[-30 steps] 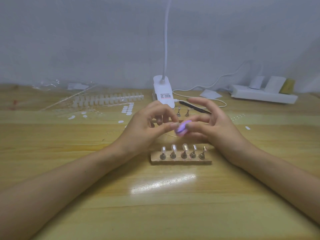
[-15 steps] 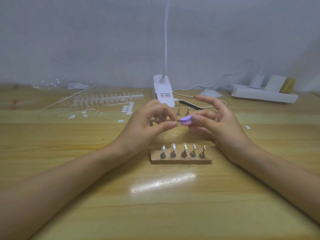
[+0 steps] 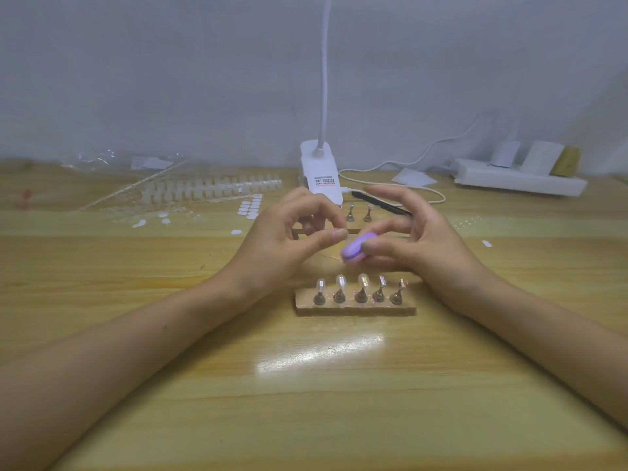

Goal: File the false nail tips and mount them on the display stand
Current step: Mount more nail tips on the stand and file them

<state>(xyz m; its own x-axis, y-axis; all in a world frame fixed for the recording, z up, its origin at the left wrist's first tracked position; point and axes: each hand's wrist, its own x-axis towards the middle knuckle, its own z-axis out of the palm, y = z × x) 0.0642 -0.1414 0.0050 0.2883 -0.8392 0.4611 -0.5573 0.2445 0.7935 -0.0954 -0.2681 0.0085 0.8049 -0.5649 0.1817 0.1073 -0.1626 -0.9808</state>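
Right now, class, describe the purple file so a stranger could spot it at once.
On the wooden table, find the near display stand with five pegs. Just beyond it, the right hand pinches the purple file, the only purple thing there.

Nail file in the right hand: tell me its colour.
The nail file is light purple, seen best in the head view.

Plain grey wall [image 3: 170, 79] is seen behind a light wooden table [image 3: 306, 419]. White clip lamp [image 3: 321, 171] is set at the far edge; glare is reflected mid-table.
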